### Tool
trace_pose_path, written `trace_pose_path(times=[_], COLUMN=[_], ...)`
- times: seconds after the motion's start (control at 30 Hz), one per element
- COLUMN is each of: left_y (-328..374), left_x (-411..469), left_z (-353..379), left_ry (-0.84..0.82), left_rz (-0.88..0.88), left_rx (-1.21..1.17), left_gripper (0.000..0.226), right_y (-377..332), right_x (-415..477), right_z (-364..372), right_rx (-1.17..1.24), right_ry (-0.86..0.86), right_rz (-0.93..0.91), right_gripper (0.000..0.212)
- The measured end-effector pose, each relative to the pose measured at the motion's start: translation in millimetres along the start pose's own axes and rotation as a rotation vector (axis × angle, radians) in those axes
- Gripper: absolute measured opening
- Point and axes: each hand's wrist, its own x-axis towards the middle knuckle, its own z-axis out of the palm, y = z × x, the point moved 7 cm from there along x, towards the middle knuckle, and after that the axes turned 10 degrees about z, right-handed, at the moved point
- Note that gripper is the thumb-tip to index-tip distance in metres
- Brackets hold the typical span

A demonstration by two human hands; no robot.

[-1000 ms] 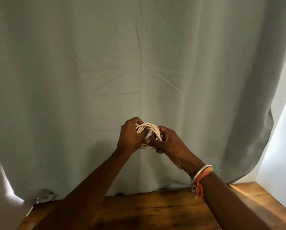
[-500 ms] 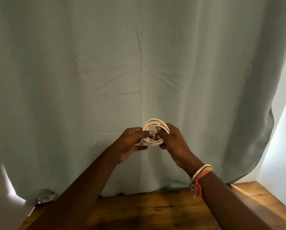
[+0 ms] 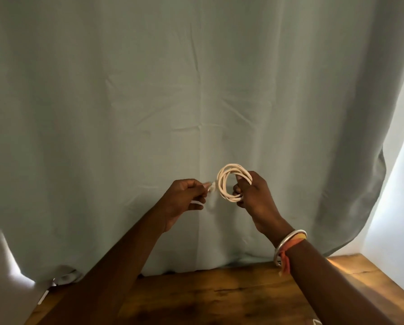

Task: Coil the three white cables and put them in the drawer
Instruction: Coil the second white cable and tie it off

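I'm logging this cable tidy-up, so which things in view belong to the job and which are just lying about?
Part of the job: coiled white cable, gripped by the right hand; its loose end, pinched by the left hand.
Just lying about: curtain, wooden table, silver bangle on the right wrist.

One coiled cable point(image 3: 222, 184), two hands point(image 3: 184, 202) point(image 3: 258, 202), one curtain point(image 3: 149, 102)

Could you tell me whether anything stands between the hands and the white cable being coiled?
Nothing visible does. The right hand grips the coiled white cable directly, and the left hand pinches its loose end, in front of the curtain. No drawer is in view, so that path cannot be judged.
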Motion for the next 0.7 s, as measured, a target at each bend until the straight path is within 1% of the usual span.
trace_pose_path(times=[0.07, 0.1, 0.13, 0.2, 0.23, 0.27, 0.3, 0.4, 0.5, 0.6, 0.7], left_y=[-5, -9, -11, -9, -7, -5, -5, -9, -10, -8, -2], left_x=[4, 5, 5, 2, -1, -3, -3, -2, -3, -2, 1], left_z=[-6, -7, -5, 6, 13, 16, 16, 3, -10, -16, -21], left_ry=[0.107, 0.121, 0.092, -0.075, -0.162, -0.215, -0.227, -0.193, -0.179, -0.171, -0.119], left_rz=[-0.036, -0.064, -0.092, -0.113, -0.108, -0.098, -0.092, -0.095, -0.071, 0.006, 0.094], left_rx=[-0.088, -0.160, -0.228, -0.287, -0.268, -0.238, -0.211, -0.176, -0.108, 0.085, 0.245], left_gripper=[0.022, 0.024, 0.027, 0.031, 0.032, 0.032, 0.032, 0.030, 0.032, 0.024, 0.016], right_y=[-1, -1, -1, -1, -1, -1, -1, -1, -7, -10, -3], right_x=[-3, -4, -5, -7, -7, -7, -8, -9, -9, -4, 0], right_z=[5, 7, 9, 11, 12, 12, 11, 10, 7, -2, -6], right_rx=[0.003, -0.001, -0.013, -0.040, -0.051, -0.062, -0.069, -0.073, 0.047, 0.136, 0.099], right_ry=[-0.050, -0.075, -0.092, -0.103, -0.102, -0.101, -0.103, -0.126, -0.132, -0.031, 0.046], right_rz=[0.014, 0.023, 0.029, 0.027, 0.025, 0.026, 0.029, 0.023, 0.000, 0.004, -0.002], right_gripper=[0.021, 0.022, 0.023, 0.023, 0.022, 0.022, 0.021, 0.019, 0.020, 0.023, 0.024])
